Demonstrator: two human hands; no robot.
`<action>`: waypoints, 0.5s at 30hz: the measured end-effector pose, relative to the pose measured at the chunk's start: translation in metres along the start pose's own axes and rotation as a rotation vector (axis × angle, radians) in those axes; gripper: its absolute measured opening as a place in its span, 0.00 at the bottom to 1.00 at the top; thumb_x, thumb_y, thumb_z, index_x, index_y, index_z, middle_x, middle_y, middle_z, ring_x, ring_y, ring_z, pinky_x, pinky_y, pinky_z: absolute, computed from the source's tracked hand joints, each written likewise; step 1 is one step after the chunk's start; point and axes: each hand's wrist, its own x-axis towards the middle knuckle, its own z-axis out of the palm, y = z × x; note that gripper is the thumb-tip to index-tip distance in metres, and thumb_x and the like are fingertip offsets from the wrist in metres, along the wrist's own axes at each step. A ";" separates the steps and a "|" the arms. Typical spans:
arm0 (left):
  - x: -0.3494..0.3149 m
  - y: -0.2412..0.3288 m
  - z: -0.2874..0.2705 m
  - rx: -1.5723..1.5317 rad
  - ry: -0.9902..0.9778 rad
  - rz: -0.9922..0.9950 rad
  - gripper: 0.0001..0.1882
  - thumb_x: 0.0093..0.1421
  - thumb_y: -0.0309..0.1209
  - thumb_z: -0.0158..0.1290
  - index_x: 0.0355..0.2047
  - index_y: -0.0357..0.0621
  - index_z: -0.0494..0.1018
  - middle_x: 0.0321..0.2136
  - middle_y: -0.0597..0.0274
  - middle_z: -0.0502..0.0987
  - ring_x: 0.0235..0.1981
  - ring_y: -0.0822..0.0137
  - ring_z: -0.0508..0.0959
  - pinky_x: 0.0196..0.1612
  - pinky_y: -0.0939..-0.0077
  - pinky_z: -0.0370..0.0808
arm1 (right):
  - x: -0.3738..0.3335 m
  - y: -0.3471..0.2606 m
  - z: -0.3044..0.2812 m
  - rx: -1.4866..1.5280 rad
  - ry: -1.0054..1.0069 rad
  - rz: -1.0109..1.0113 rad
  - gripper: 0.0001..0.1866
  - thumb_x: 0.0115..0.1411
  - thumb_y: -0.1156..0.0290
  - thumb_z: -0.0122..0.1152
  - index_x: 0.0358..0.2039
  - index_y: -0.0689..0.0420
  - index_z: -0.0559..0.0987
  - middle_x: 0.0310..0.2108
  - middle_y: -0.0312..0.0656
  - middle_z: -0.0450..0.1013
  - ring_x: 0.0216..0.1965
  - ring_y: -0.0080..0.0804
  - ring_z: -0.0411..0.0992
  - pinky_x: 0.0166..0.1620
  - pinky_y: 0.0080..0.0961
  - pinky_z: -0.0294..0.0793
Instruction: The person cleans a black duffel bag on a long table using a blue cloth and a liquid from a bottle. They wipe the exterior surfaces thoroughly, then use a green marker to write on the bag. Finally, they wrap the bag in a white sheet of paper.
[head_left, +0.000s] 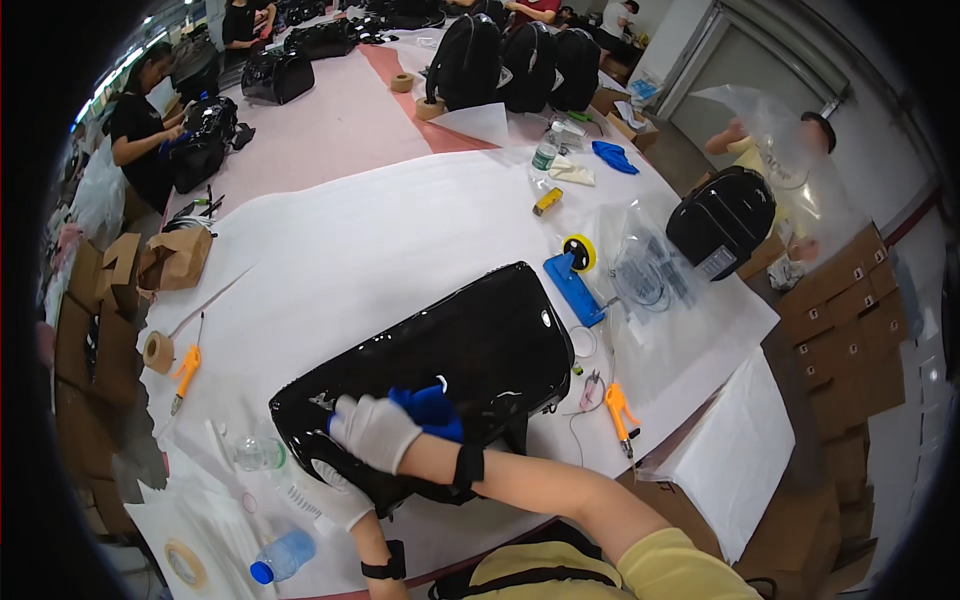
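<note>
A glossy black hard-looking bag [470,340] lies slantwise on the white-covered table in front of me. My right hand [375,432], in a white glove, is closed on a blue cloth [430,408] and presses it against the bag's left part. The cloth bunches out beside the wrist. Lower down, my left hand [342,497], also in a white glove, grips the bag's near left edge; its fingertips are partly hidden. Both wrists wear black bands.
Orange-handled screwdriver-like tools [188,368] lie at left and right [620,410]. Nearby are a blue-capped bottle [285,555], a tape roll [158,352], a blue tool [574,290] and clear plastic bags [650,330]. Black backpacks [465,65] stand behind; co-workers [145,130] work around the table.
</note>
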 end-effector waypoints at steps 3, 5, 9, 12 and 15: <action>0.004 0.008 -0.013 0.067 0.023 0.044 0.23 0.67 0.37 0.42 0.55 0.29 0.63 0.52 0.41 0.69 0.53 0.45 0.68 0.58 0.60 0.61 | -0.009 0.021 -0.008 -0.026 -0.019 -0.092 0.03 0.47 0.68 0.57 0.19 0.51 0.73 0.23 0.40 0.67 0.22 0.32 0.70 0.19 0.28 0.68; -0.002 0.010 -0.019 0.142 0.036 0.026 0.23 0.67 0.36 0.42 0.54 0.29 0.63 0.51 0.41 0.69 0.52 0.45 0.68 0.57 0.59 0.62 | -0.004 0.076 -0.034 -0.311 -0.120 0.175 0.05 0.46 0.69 0.57 0.15 0.51 0.73 0.19 0.40 0.67 0.19 0.34 0.70 0.17 0.30 0.69; -0.005 0.004 -0.008 0.159 0.064 0.034 0.22 0.67 0.36 0.42 0.54 0.30 0.64 0.50 0.39 0.69 0.50 0.42 0.68 0.54 0.56 0.63 | -0.022 0.213 -0.061 -0.297 -0.106 0.777 0.07 0.55 0.70 0.52 0.25 0.55 0.79 0.29 0.52 0.75 0.29 0.45 0.77 0.32 0.39 0.77; -0.008 0.008 -0.004 0.150 0.005 -0.036 0.23 0.68 0.37 0.41 0.55 0.30 0.62 0.49 0.36 0.67 0.50 0.40 0.66 0.53 0.53 0.62 | 0.005 0.168 -0.025 -0.175 -0.236 0.685 0.12 0.57 0.69 0.49 0.28 0.56 0.82 0.28 0.50 0.77 0.31 0.47 0.77 0.34 0.40 0.78; -0.003 0.002 -0.009 0.205 0.004 -0.032 0.24 0.68 0.38 0.40 0.56 0.30 0.61 0.49 0.35 0.67 0.50 0.39 0.66 0.53 0.53 0.62 | 0.054 0.036 0.007 -0.040 -0.370 0.318 0.12 0.59 0.67 0.49 0.29 0.55 0.81 0.31 0.48 0.77 0.31 0.44 0.78 0.33 0.39 0.79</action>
